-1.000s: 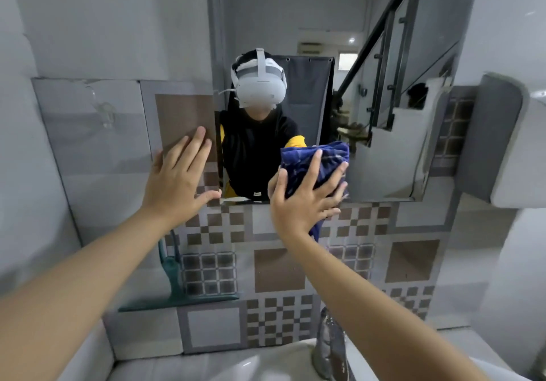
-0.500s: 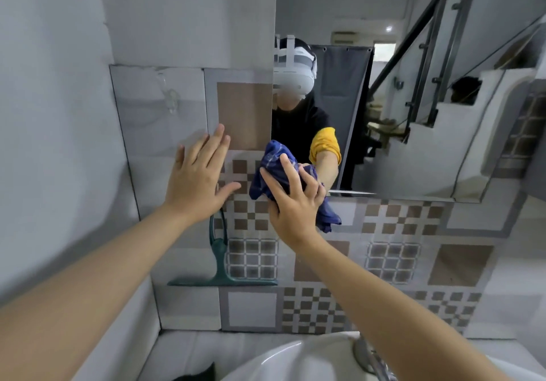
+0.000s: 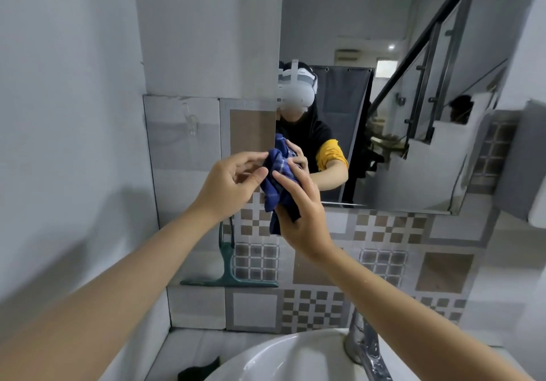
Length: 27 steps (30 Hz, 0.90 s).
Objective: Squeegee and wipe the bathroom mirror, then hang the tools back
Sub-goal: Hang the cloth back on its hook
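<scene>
Both forearms came in bare from the lower corners, left hand [image 3: 229, 184] and right hand [image 3: 304, 218] without gloves or rings. In the mirror's reflection, centre frame, the person wore black with a yellow sleeve [image 3: 331, 153] and white headset [image 3: 297, 89].

Both hands up at lower left corner of mirror [image 3: 413, 114]. Right hand [image 3: 301, 218] gripping bunched blue cloth [image 3: 277, 185], left hand [image 3: 233, 182] pinching its edge. Green squeegee [image 3: 229, 271] hanging on tiled wall [image 3: 384, 262] below, sink [image 3: 283, 357] underneath.

Cloth [image 3: 279, 179] between both hands, before mirror [image 3: 413, 85]; squeegee [image 3: 229, 265] below, above basin [image 3: 283, 357]
</scene>
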{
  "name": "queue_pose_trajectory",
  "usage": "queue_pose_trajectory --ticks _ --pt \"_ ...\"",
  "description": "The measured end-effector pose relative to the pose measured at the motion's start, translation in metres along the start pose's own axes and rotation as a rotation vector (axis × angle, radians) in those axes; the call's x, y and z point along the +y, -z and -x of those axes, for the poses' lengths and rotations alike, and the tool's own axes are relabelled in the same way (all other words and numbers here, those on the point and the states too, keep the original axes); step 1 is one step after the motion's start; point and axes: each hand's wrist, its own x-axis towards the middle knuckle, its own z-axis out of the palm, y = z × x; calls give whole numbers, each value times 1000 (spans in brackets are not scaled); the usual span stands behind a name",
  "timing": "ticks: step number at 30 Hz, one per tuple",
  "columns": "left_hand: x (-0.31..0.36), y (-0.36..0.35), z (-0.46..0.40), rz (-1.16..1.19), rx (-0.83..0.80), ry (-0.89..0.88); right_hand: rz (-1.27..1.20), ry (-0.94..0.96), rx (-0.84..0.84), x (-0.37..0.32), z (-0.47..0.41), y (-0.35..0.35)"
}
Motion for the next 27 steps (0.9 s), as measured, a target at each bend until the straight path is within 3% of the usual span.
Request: queue_pose_trajectory --ticks 5,9,14,20,27 --pt "23 16 1 302 99 210 -169 -106 -158 -38 -16 9" --pt "27 42 5 320 143 266 -308 -252 -332 -61 -35 14" --pt "36 69 14 273 23 298 -504 -417 -173 -88 -59 0" --pt "46 87 22 232 23 240 -598 -603 -56 -106 -79 -24" --pt "41 102 21 215 66 246 -675 -631 -36 -110 -92 -37"
